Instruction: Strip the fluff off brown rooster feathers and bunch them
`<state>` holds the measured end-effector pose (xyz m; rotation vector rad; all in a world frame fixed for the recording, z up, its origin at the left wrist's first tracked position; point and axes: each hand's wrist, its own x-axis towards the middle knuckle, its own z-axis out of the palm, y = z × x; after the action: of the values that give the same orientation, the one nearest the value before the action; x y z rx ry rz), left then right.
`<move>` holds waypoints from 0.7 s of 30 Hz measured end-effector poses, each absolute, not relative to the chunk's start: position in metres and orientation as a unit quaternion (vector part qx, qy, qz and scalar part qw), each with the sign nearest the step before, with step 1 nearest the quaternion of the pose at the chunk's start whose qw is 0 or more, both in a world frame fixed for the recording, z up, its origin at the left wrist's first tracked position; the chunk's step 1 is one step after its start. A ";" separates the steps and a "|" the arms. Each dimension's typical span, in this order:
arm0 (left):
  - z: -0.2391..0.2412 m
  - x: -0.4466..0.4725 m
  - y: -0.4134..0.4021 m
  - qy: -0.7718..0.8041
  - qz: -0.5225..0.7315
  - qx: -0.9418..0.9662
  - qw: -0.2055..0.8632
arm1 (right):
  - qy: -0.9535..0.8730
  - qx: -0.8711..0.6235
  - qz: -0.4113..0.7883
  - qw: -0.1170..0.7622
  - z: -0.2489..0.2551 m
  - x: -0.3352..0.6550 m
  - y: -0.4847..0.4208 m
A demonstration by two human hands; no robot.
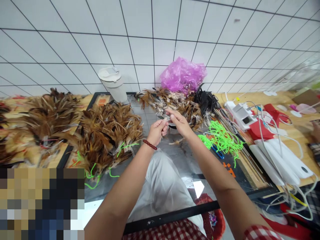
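My left hand (pixel 157 132), with a beaded bracelet (pixel 150 144) at its wrist, is closed in a pinch on a small bunch of feathers (pixel 165 118). From the right, my right hand (pixel 179 124) brings its thumb and fingers together on the same feathers. Just beyond both hands lies a pile of loose brown, pale and dark feathers (pixel 160 100). Left of my left hand is a large heap of brown feather bundles (pixel 105 133), some with green string ends. A tangle of bright green string (pixel 221 138) lies right of my right forearm, with a blue-handled tool (pixel 217 151) beside it.
A white lidded cup (pixel 113 83) stands at the back, left of a pink plastic bag (pixel 183 75) against the tiled wall. More feather bundles (pixel 52 113) lie far left. On the right are a white power strip (pixel 241 115), cables and red pieces (pixel 262 128). A black frame edge (pixel 172 216) runs in front.
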<state>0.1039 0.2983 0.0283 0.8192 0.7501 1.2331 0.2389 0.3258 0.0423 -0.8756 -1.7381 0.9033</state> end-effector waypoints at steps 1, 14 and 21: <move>0.029 0.104 0.298 0.331 0.551 0.359 0.677 | -0.741 -0.343 0.339 0.466 0.043 0.240 0.325; 0.027 0.104 0.300 0.315 0.583 0.342 0.667 | -0.708 -0.393 0.311 0.498 0.035 0.237 0.326; 0.025 0.105 0.299 0.343 0.563 0.379 0.649 | -0.715 -0.394 0.290 0.499 0.044 0.231 0.319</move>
<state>0.1050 0.2985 0.0246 0.8613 0.7790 1.2799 0.2308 0.3192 0.0436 -0.9534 -1.7314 0.7027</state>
